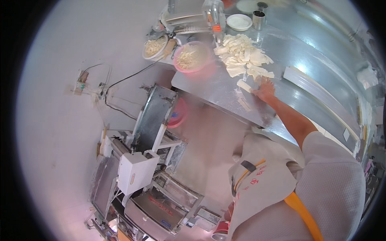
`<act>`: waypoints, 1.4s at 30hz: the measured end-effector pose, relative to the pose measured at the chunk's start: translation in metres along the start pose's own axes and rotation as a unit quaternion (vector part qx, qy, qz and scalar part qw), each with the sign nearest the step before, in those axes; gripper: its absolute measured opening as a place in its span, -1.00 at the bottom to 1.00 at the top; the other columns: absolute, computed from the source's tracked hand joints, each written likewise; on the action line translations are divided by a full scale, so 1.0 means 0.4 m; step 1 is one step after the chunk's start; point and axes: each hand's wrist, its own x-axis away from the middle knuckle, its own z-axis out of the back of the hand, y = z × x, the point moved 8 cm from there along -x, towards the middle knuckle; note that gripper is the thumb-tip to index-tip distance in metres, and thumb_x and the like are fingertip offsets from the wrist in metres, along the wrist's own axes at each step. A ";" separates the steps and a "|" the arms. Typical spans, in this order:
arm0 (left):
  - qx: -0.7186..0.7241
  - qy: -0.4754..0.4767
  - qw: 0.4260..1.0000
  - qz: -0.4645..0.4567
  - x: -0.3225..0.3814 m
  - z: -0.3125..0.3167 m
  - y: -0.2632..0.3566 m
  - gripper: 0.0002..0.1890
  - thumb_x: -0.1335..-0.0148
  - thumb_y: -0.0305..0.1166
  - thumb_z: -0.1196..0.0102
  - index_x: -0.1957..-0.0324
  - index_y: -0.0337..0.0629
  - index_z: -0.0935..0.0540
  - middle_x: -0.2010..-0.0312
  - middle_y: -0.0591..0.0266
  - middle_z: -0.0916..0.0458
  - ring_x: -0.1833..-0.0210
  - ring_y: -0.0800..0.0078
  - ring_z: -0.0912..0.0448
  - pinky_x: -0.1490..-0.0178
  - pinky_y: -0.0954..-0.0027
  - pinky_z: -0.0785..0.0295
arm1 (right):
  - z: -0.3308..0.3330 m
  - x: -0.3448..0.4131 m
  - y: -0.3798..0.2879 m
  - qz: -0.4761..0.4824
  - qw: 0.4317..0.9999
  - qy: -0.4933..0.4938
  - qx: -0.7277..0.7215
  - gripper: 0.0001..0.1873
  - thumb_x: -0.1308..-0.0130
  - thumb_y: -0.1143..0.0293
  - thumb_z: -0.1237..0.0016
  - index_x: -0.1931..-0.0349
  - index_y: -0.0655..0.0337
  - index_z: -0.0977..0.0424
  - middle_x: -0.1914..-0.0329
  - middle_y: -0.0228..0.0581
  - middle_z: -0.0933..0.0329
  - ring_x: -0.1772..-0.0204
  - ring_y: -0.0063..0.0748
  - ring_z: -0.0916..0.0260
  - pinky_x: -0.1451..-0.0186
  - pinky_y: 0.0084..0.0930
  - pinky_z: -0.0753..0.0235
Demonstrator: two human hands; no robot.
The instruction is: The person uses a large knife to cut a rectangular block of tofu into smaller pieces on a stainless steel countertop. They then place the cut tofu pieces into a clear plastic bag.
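My right hand (265, 89) reaches over the metal worktable (208, 89), palm down with its fingers spread. Its fingertips are at the edge of flat pale dough strips (261, 72), and the thumb side lies beside a short pale dough strip (244, 86). Beyond the fingers rises a loose heap of cut dough sheets (242, 52). What appears to be part of my left hand (230, 211) shows past the apron's edge, mostly hidden. Close to it is a red object with a silvery end (221, 229); whether the hand holds it cannot be told.
A pink basin (202, 67) and a white bowl (165, 48), both containing pale strips, stand at the table's left end. Farther back are a white bowl of powder (239, 22) and a metal canister (258, 20). A roller machine (137, 171) and a metal chute (155, 116) occupy the left side.
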 end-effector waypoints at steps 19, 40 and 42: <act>0.005 -0.061 0.996 -0.062 -0.297 0.297 0.747 -0.69 -0.49 -0.36 -0.21 -0.12 -0.39 -0.73 0.15 0.08 -0.81 0.16 0.40 -0.78 0.13 0.36 -0.74 | -0.064 0.050 -0.130 0.320 0.928 0.063 -0.179 -0.42 -0.26 0.37 -0.26 -0.33 -0.01 -0.55 -0.21 -0.05 -0.51 -0.29 0.12 -0.39 -0.41 0.17 -0.36; -0.181 -0.183 0.889 -0.380 -0.679 0.191 1.433 -0.77 -0.47 -0.38 -0.25 -0.04 -0.28 -0.78 0.13 -0.01 -0.83 0.06 0.22 -0.80 -0.10 0.23 -0.65 | -0.179 0.157 -0.122 0.252 0.960 -0.069 -0.104 -0.73 -0.41 0.40 -0.13 -0.09 0.05 -0.63 -0.05 -0.13 -0.56 -0.27 -0.03 -0.53 -0.34 -0.14 -0.58; -0.187 -0.190 0.883 -0.386 -0.681 0.192 1.474 -0.78 -0.47 -0.38 -0.25 -0.03 -0.29 -0.78 0.12 -0.03 -0.84 0.06 0.20 -0.81 -0.09 0.22 -0.65 | -0.199 0.101 -0.116 0.245 0.963 -0.090 -0.069 -0.69 -0.40 0.43 -0.12 -0.13 0.06 -0.63 -0.04 -0.11 -0.58 -0.26 0.01 -0.55 -0.31 -0.11 -0.60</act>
